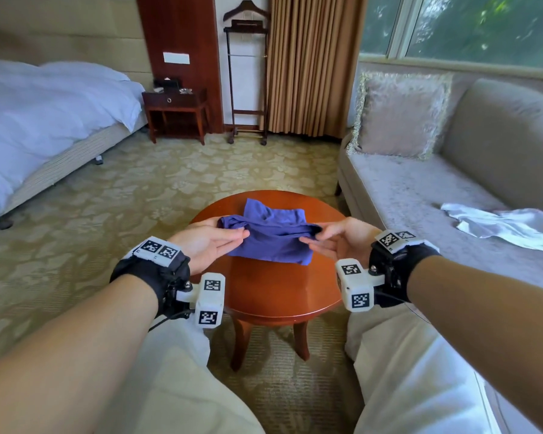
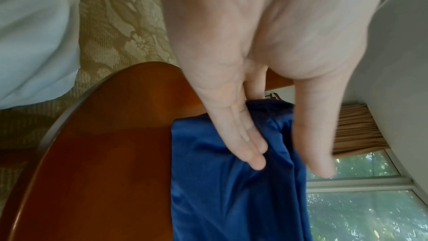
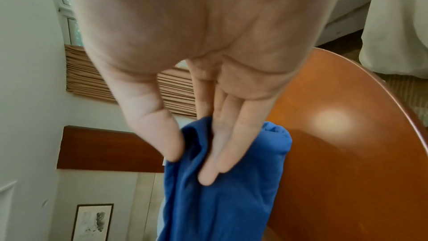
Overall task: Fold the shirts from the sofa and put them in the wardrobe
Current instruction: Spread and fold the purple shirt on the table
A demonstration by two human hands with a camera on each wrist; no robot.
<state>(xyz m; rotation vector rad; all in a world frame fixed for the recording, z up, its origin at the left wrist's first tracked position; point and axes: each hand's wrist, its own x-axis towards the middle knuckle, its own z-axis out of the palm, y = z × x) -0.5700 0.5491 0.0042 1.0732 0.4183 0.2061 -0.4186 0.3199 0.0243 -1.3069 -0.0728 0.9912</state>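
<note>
A blue shirt (image 1: 273,239) lies partly folded on a small round wooden table (image 1: 279,292) in front of me. My left hand (image 1: 232,230) pinches the left end of its raised fold between the thumb and straight fingers. My right hand (image 1: 311,236) pinches the right end the same way. The wrist views show the blue shirt (image 2: 231,199) between the left hand's (image 2: 290,167) thumb and fingers, and the blue shirt (image 3: 231,199) held by the right hand (image 3: 191,167). A white shirt (image 1: 508,225) lies crumpled on the sofa (image 1: 420,189) to my right.
My knees in white trousers flank the table's near edge. A cushion (image 1: 402,114) leans at the sofa's far end. A bed (image 1: 44,120) stands at the left, with a nightstand (image 1: 176,111) and a valet stand (image 1: 246,76) by the curtain. Patterned carpet lies between.
</note>
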